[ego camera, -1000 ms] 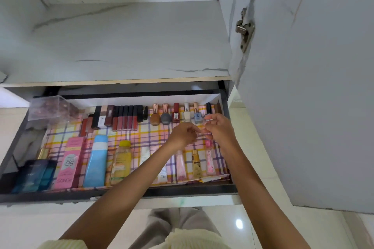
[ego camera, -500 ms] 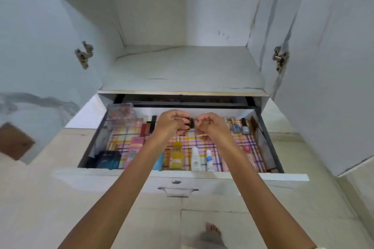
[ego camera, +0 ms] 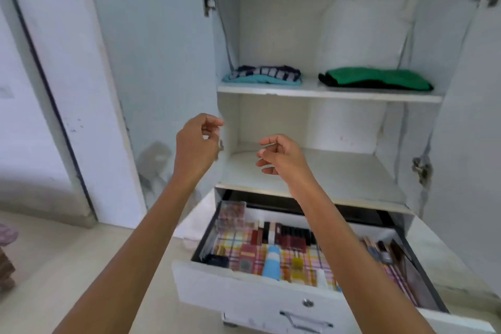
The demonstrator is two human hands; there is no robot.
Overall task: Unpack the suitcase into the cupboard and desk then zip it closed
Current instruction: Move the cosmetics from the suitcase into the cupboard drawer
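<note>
My left hand (ego camera: 196, 144) and my right hand (ego camera: 280, 156) are raised side by side in front of the white cupboard's bare lower shelf (ego camera: 339, 171). The fingers of both hang loosely curled, and I see nothing held in either. Below them the cupboard drawer (ego camera: 244, 295) stands pulled out. It is lined with checked paper and filled with rows of cosmetics, among them a blue tube (ego camera: 272, 260) and a clear box (ego camera: 231, 211). The suitcase is out of view.
On the upper shelf lie a folded dark-and-teal garment (ego camera: 265, 76) and a folded green one (ego camera: 376, 80). The cupboard's left door (ego camera: 162, 62) and right door (ego camera: 471, 116) stand open. A drawer handle (ego camera: 306, 320) juts toward me. Pale floor lies at the left.
Both hands have lifted out of the drawer and moved apart, no longer pinching the small item together. The view has risen from the drawer to the shelves.
</note>
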